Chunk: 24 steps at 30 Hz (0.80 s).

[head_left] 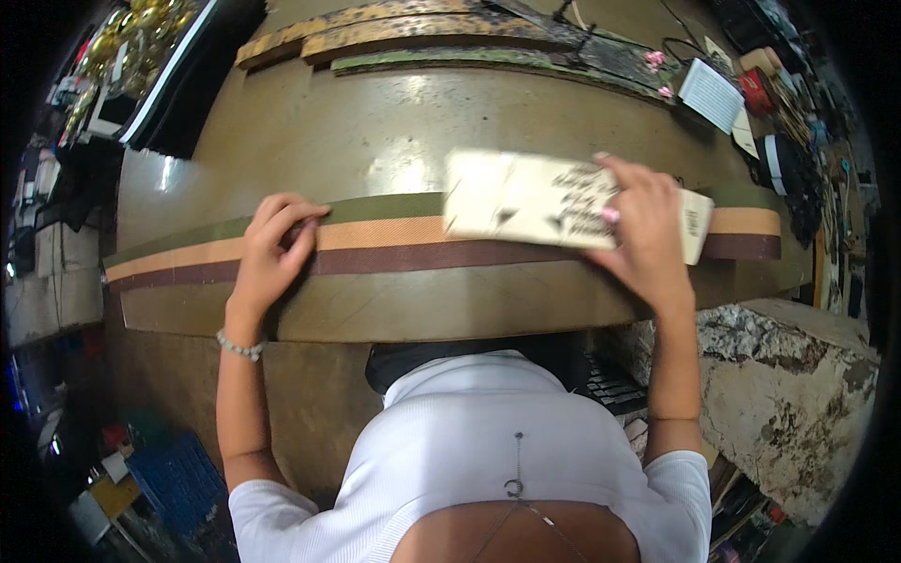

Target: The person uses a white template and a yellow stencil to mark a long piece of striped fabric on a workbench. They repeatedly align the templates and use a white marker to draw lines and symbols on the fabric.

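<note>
Across the worktable runs a long striped strap (394, 234) in green, tan and dark maroon bands; its right end is folded or curled over. My left hand (279, 239) rests on the strap left of centre, fingers curled, thumb and forefinger near each other at its green edge. I cannot make out anything between them. In my right hand (648, 225) is a cream flat card template (526, 197) with dark handwriting and triangular marks, held over the strap. It is slightly blurred and covers part of the strap. A second cream piece (694, 225) shows behind the hand.
Long wooden boards (422, 38) lie along the table's far side, one edged green. A white paper pad (710, 96), a red roll (755, 92) and a black-and-white roll (774, 164) sit at the right. Gold-coloured items (122, 47) stand at the far left. The table's front edge (422, 335) is before me.
</note>
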Each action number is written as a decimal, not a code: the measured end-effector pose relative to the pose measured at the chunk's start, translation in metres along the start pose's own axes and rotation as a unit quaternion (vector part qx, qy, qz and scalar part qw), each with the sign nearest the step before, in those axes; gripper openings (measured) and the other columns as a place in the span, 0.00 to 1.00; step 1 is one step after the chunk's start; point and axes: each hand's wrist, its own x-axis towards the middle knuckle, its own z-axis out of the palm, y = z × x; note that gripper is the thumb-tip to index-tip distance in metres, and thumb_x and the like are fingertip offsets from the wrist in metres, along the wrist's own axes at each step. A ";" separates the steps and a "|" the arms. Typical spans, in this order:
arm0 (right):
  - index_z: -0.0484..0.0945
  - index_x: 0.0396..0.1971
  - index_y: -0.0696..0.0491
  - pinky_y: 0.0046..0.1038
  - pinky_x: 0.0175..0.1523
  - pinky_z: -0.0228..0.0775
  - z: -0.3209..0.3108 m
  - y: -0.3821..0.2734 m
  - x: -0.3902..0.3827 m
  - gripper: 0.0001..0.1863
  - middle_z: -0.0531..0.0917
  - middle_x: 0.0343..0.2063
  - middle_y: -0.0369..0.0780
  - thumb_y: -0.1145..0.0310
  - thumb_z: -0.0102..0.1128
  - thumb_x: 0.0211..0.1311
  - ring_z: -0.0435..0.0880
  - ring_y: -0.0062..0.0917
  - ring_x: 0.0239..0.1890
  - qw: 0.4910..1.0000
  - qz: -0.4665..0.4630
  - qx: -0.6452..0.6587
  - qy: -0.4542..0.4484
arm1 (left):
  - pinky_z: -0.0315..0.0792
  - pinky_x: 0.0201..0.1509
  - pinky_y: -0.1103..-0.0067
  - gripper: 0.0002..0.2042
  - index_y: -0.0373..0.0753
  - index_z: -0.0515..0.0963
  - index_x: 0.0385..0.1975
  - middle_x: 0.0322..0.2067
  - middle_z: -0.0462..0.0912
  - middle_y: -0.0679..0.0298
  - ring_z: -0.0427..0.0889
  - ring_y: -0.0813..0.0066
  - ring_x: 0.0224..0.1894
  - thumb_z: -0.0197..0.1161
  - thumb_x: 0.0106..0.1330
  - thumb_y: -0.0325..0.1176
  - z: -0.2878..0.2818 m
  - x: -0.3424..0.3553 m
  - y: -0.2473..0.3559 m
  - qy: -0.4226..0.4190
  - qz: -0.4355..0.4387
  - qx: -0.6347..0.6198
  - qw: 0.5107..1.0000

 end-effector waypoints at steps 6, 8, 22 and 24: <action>0.77 0.38 0.57 0.45 0.68 0.58 0.071 -0.055 0.028 0.34 0.72 0.64 0.48 0.40 0.71 0.45 0.70 0.44 0.63 0.990 -0.059 0.120 -0.043 | 0.52 0.71 0.60 0.32 0.48 0.83 0.53 0.60 0.77 0.66 0.64 0.55 0.64 0.76 0.44 0.51 -0.003 0.011 0.016 -0.082 0.031 -0.023 0.996; 0.77 0.38 0.57 0.46 0.69 0.57 0.079 -0.067 0.035 0.34 0.72 0.64 0.48 0.39 0.71 0.45 0.70 0.44 0.63 0.990 -0.066 0.120 -0.037 | 0.52 0.71 0.61 0.34 0.50 0.82 0.54 0.62 0.76 0.66 0.64 0.55 0.64 0.77 0.42 0.53 -0.004 0.009 0.018 -0.100 0.057 0.015 0.993; 0.62 0.33 0.51 0.52 0.77 0.44 0.038 0.034 -0.056 0.35 0.76 0.63 0.47 0.57 0.84 0.37 0.66 0.47 0.71 0.962 0.126 0.242 -0.025 | 0.55 0.70 0.63 0.25 0.50 0.86 0.43 0.60 0.78 0.70 0.66 0.58 0.62 0.79 0.40 0.45 -0.003 0.009 0.008 -0.109 0.056 0.031 0.992; 0.59 0.32 0.51 0.52 0.78 0.43 0.034 0.048 -0.069 0.36 0.76 0.64 0.47 0.58 0.84 0.37 0.65 0.46 0.72 0.965 0.132 0.220 -0.061 | 0.56 0.69 0.64 0.24 0.49 0.86 0.42 0.59 0.78 0.70 0.66 0.58 0.61 0.79 0.41 0.44 0.002 0.011 0.013 -0.108 0.066 0.022 0.992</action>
